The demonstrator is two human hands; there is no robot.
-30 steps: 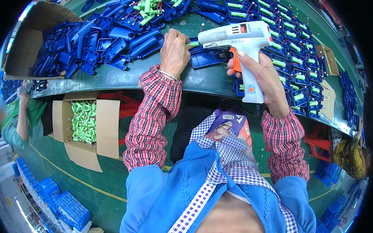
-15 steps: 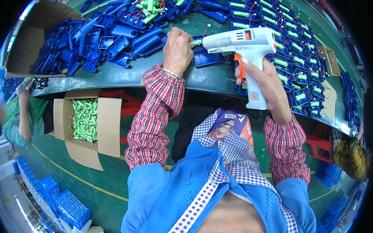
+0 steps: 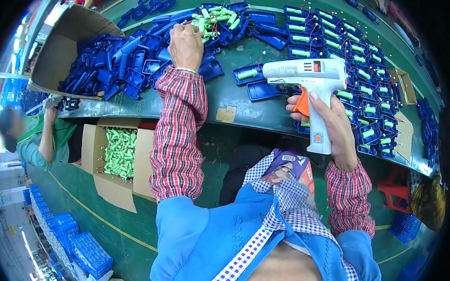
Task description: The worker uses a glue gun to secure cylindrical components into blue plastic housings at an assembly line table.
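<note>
- The right hand (image 3: 332, 128) is closed around the grip of a white plastic glue gun with an orange trigger (image 3: 302, 71), held over the near edge of the green-topped bench (image 3: 223, 93), nozzle toward the bench's left end.
- The left hand (image 3: 186, 48), well apart from the right, reaches across the left half of the bench; its fingers bend down beside a heap of light-green cylindrical cells with red wires (image 3: 222, 19). Whether they pinch a cell cannot be told.
- That heap lies on the far side of a larger pile of glossy dark-blue plastic shells (image 3: 131, 61), which spills from an open brown cardboard box (image 3: 53, 60) at the bench's left end.
- Just left of the nozzle lies a blue shell holding one green cell (image 3: 247, 74); a second blue shell (image 3: 264, 90) lies nearer the near edge.
- Rows of cell-filled blue shells (image 3: 366, 86) cover the bench's right part.
</note>
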